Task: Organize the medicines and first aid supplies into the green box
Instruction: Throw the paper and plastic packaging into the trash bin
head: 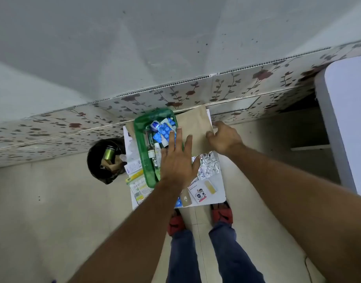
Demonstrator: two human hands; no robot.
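Left hand [178, 160] lies flat, fingers spread, empty, over the near-right edge of the green box [141, 158] on the table [220, 190]; right hand [224, 138] pinches the brown paper bag [196, 127] beside it.

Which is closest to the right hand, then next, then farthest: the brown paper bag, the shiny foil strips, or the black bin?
From the right hand, in the head view:
1. Brown paper bag: right under its fingers, touching.
2. Shiny foil strips: just below the hand, on the small table.
3. Black bin: far off to the left, on the floor past the green box.
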